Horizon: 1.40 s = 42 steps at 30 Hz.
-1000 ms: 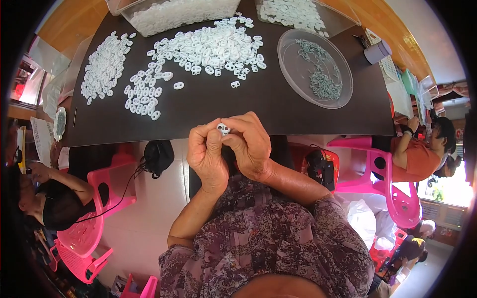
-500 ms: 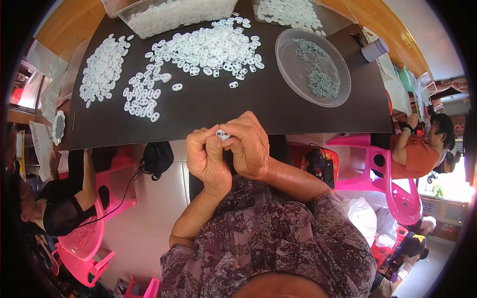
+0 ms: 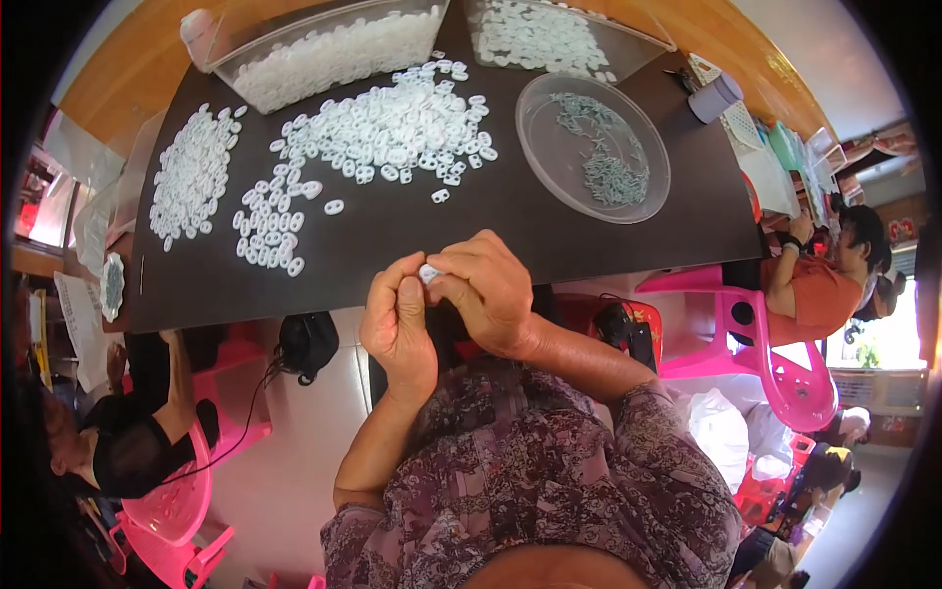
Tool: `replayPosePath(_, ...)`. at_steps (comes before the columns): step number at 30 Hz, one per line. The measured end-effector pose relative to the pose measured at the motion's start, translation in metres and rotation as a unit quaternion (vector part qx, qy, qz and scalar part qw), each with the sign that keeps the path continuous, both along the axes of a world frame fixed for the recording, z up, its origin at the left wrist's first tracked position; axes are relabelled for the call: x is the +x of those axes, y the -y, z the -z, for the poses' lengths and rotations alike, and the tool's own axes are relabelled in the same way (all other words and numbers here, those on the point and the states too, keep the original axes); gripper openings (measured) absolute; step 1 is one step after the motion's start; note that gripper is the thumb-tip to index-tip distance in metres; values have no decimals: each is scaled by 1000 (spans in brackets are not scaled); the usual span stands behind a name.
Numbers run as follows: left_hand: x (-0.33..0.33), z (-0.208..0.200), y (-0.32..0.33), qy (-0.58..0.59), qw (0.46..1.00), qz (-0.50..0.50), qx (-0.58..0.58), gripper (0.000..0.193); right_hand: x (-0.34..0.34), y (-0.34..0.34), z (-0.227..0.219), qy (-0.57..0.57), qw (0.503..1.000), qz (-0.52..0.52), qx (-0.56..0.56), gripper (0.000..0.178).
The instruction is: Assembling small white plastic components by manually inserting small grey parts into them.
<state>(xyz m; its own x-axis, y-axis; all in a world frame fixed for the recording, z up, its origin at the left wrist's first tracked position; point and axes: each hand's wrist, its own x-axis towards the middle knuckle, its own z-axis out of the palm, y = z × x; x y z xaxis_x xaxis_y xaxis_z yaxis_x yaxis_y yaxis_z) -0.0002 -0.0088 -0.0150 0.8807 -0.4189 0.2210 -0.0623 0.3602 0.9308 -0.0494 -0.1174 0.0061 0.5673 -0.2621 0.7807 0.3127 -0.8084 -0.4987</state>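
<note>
Close to the table's front edge, a small white plastic oval piece (image 3: 429,275) is pinched between my two hands. My left hand (image 3: 398,324) grips it from the left with thumb and forefinger. The right hand (image 3: 488,294) closes on its other side, fingers curled, covering most of it. Beyond my hands, many similar two-holed white ovals lie in a large pile (image 3: 397,128). A smaller group (image 3: 270,226) spreads toward the left, and one loose piece (image 3: 441,196) lies nearest my hands.
Another pile of white ovals (image 3: 193,177) covers the table's left side. Clear bins (image 3: 257,83) of white pieces stand at the back. A round clear tray (image 3: 530,147) at right holds small grey-green pins. Pink chairs (image 3: 775,368) and seated people (image 3: 819,294) flank me.
The view has tilted, so the table's piles, bins and tray appear lower and slightly left. The white oval has turned in my fingers, and its holes show less clearly.
</note>
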Motion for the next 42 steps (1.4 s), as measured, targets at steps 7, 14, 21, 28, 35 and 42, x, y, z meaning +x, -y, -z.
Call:
replayPosePath(7, 40, 2, 17, 205, 961, -32, 185, 17, -2, 97, -41, -91, 980, 150, 93, 15)
replayPosePath(14, 61, -2, 64, 485, 791, -98, 361, 16, 61, 246, -90, -45, 966, 253, -19, 20)
replayPosePath(21, 63, 4, 68, 459, 812, -78, 351, 14, 99, 313, -94, -130, 925, 334, -127, 16)
replayPosePath(28, 65, -5, 74, 441, 821, -59, 356, 16, 96, 317, -75, -42, 920, 317, -227, 16)
replayPosePath(35, 63, -8, 70, 430, 830, -32, 354, 12, 11, 237, -51, -179, 940, 198, -211, 15)
replayPosePath(42, 60, -6, 73, 430, 818, -23, 381, 12, -15, 236, -8, -324, 924, 181, -90, 14)
